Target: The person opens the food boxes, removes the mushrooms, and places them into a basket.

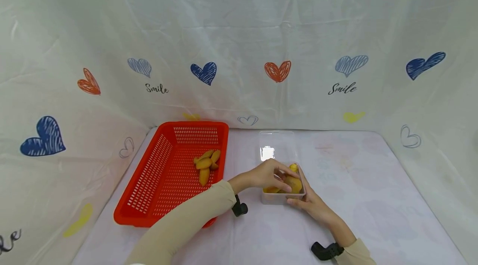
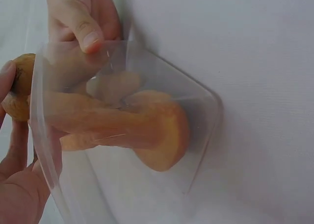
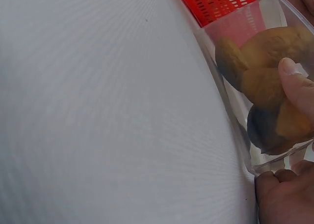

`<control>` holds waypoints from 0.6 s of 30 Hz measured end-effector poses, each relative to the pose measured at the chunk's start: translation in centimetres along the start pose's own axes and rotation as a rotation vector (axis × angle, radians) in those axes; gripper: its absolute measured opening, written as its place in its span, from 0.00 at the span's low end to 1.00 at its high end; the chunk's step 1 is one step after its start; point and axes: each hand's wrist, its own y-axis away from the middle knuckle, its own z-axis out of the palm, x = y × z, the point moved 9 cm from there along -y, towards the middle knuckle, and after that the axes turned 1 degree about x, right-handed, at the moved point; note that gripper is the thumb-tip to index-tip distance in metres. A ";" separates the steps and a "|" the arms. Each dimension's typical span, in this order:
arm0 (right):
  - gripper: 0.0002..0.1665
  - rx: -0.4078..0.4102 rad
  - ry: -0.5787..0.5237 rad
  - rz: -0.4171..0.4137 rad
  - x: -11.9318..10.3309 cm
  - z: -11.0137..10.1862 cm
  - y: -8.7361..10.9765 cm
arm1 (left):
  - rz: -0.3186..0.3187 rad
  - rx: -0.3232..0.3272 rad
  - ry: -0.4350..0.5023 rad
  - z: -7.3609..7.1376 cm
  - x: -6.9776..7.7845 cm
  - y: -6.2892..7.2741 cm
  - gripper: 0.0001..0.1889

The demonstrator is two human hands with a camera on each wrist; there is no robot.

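A clear plastic box point(image 1: 274, 198) holding several oblong yellow fruits point(image 1: 295, 185) stands on the table. My left hand point(image 1: 269, 174) reaches over it from the left, fingers bent down into the opening. In the left wrist view, its fingertips pinch a fruit point(image 2: 22, 72) at the box's rim. From the right, my right hand point(image 1: 311, 204) grips the box, thumb on the front wall and fingers along the right side. The right wrist view shows the thumb point(image 3: 293, 79) in front of the fruits inside.
A red slotted plastic basket point(image 1: 164, 161) stands at the left, with several similar fruits point(image 1: 204, 164) toward its right side. Behind the box lies a clear lid point(image 1: 278, 146). A white cloth point(image 1: 366, 190) covers the table, and a heart-printed sheet point(image 1: 239, 28) hangs around it.
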 end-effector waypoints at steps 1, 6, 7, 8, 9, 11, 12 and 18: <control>0.63 -0.001 0.000 -0.001 0.0 0.0 0.0 | -0.006 0.005 0.015 -0.1 0.0 0.0 0.20; 0.63 -0.001 0.011 -0.012 0.0 0.0 -0.1 | -0.036 0.030 0.082 -1.1 0.0 0.2 0.21; 0.63 -0.001 0.013 -0.013 0.0 0.0 -0.1 | -0.037 0.034 0.095 -1.3 0.1 0.2 0.22; 0.63 0.001 0.017 -0.012 0.0 0.0 -0.1 | -0.031 0.037 0.107 -1.5 0.2 0.2 0.22; 0.63 0.000 0.013 -0.015 0.0 0.0 -0.1 | -0.028 0.038 0.117 -1.8 0.4 0.3 0.22; 0.63 0.000 0.009 -0.020 -0.1 0.0 -0.2 | -0.020 0.040 0.136 -2.3 0.8 0.4 0.23; 0.64 -0.001 0.009 -0.023 -0.2 0.0 -0.2 | -0.018 0.041 0.141 -2.6 1.0 0.4 0.23; 0.64 0.001 0.032 -0.015 -0.2 0.0 -0.4 | -0.005 0.058 0.156 -4.5 2.0 0.9 0.22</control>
